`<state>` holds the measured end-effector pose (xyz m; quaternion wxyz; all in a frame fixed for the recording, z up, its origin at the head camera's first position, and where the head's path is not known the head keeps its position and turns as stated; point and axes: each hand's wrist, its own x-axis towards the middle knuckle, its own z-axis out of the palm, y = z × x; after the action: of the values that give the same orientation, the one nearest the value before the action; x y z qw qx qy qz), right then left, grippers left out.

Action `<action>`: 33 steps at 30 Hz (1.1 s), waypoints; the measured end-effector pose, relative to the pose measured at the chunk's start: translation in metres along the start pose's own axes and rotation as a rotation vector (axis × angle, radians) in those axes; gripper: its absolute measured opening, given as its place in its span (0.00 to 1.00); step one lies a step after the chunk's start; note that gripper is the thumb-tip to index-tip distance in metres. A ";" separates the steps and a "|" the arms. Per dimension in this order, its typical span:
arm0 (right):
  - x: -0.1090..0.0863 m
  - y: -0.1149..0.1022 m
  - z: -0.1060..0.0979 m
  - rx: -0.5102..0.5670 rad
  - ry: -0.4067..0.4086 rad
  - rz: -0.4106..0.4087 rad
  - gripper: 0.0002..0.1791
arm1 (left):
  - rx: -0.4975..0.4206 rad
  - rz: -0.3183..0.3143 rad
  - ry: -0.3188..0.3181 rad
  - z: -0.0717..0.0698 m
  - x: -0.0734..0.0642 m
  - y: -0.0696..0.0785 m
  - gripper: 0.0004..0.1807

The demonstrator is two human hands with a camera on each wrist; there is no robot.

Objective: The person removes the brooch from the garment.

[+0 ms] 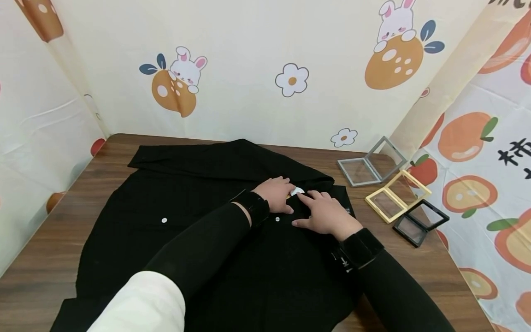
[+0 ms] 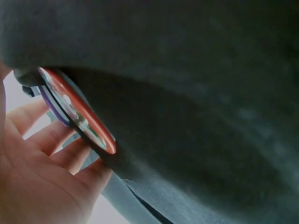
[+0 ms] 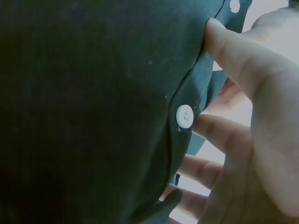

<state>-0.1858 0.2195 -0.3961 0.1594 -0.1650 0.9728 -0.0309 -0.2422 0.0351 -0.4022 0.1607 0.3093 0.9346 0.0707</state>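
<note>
A black button shirt [image 1: 199, 249] lies spread on the table, with white buttons [image 1: 164, 220] on it. My left hand [image 1: 271, 193] rests on its right part, fingers pointing right. A small white piece [image 1: 296, 191] shows between my hands. In the left wrist view, a red-rimmed disc [image 2: 79, 109] with a printed picture lies against the fabric, a purple-rimmed piece [image 2: 55, 106] behind it, and my left fingers touch their edge. My right hand [image 1: 327, 214] touches the shirt from the right. In the right wrist view its thumb and fingers meet the buttoned edge beside a white button [image 3: 185, 116].
Three hinged, opened frames stand at the table's right: one grey [image 1: 367, 170], one yellow [image 1: 392, 203] and one black [image 1: 415, 228]. A printed cloth [image 1: 249, 92] hangs behind the wooden table [image 1: 54, 258] and along both sides.
</note>
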 end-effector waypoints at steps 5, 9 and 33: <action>0.003 0.001 0.000 -0.004 0.002 -0.002 0.49 | -0.004 -0.001 0.000 0.000 0.001 -0.001 0.39; 0.005 0.002 0.002 0.003 0.007 -0.002 0.49 | -0.004 -0.003 0.001 -0.002 -0.001 0.000 0.39; -0.005 0.001 0.006 0.137 0.053 0.008 0.45 | 0.026 0.014 0.032 0.001 0.007 -0.002 0.34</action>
<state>-0.1792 0.2217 -0.4006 0.1448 -0.1488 0.9730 -0.1012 -0.2482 0.0372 -0.4053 0.1414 0.3167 0.9357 0.0646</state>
